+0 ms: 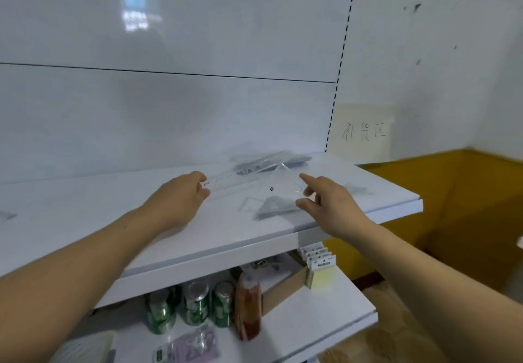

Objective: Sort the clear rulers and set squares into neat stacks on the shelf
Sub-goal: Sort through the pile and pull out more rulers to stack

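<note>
A clear triangular set square (278,185) is held above the white shelf (113,221). My left hand (181,195) pinches its left corner. My right hand (329,202) holds its right edge between thumb and fingers, index finger pointing out. Under it a small stack of clear set squares (273,207) lies on the shelf. Behind, against the back panel, rests a loose pile of clear rulers and set squares (268,160). Another clear piece (353,188) lies past my right hand.
The lower shelf (325,311) carries green cans (195,303), a reddish bottle (247,306), a cardboard box (285,286), packs of yellow notes (319,269) and purple packets (195,345). A paper sign (363,130) hangs on the wall at right, above a yellow floor.
</note>
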The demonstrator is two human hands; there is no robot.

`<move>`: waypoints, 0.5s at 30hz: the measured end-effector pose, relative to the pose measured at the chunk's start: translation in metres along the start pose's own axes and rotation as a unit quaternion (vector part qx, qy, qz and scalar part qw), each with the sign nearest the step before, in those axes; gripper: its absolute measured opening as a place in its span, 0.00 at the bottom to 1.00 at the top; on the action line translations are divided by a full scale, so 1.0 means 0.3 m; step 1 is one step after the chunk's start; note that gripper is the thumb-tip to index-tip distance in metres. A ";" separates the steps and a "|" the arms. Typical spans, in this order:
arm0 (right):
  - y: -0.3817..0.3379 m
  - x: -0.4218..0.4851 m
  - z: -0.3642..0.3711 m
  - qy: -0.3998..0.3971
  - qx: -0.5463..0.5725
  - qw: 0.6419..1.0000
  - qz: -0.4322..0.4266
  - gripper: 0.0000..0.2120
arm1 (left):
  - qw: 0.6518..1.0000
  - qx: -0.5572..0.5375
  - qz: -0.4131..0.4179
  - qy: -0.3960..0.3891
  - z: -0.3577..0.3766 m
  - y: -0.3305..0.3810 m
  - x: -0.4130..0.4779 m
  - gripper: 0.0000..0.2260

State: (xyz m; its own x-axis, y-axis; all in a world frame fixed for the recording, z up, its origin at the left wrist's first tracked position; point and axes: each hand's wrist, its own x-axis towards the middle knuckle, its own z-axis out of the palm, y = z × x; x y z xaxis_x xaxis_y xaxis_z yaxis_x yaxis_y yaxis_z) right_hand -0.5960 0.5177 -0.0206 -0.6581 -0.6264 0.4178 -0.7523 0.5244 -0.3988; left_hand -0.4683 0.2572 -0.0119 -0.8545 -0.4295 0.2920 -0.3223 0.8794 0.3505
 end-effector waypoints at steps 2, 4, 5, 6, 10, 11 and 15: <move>0.040 0.025 0.002 0.002 0.021 1.000 0.013 0.27 | 1.000 0.010 0.013 -0.008 0.038 0.022 0.056 0.17; 0.085 0.063 0.009 0.007 0.038 0.999 0.027 0.24 | 0.999 0.015 0.026 -0.010 0.074 0.030 0.114 0.16; 0.107 0.085 0.010 0.008 0.039 0.999 0.036 0.22 | 0.999 0.015 0.032 -0.010 0.089 0.031 0.147 0.15; 0.129 0.108 0.010 0.007 0.039 0.998 0.043 0.21 | 0.999 0.013 0.035 -0.013 0.100 0.033 0.180 0.15; 0.207 0.191 0.003 0.012 0.054 0.997 0.046 0.20 | 0.998 0.014 0.057 -0.014 0.130 0.049 0.310 0.12; 0.225 0.207 0.000 0.013 0.058 0.997 0.050 0.20 | 0.998 0.014 0.059 -0.014 0.139 0.057 0.334 0.12; 0.293 0.249 -0.009 0.004 0.078 0.994 0.071 0.20 | 0.998 0.021 0.056 -0.026 0.178 0.096 0.394 0.12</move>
State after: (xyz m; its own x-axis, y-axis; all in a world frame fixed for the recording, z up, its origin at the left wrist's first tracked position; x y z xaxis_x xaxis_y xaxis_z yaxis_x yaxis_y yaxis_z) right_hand -0.7114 0.5186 -0.0223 -0.7579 -0.5473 0.3551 -0.6385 0.5103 -0.5761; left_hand -0.6004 0.2428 -0.0147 -0.9056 -0.3177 0.2811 -0.2391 0.9296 0.2804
